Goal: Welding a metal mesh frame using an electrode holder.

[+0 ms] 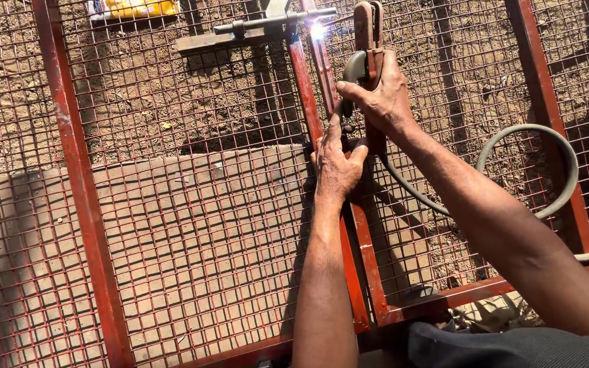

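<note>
Right hand (380, 92) clenched around welding electrode holder (368, 34), at 1 o'clock of view; grey cable (547, 143) loops off toward 3 o'clock. Bright arc spark (319, 30) at 12 o'clock, just beside metal bar (240, 37). Left hand (335, 167) curled, gripping red frame tube (308, 88) over wire mesh (192, 225).

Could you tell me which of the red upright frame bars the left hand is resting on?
The middle bar: the left hand grips it, unlike the far-left bar.
</note>
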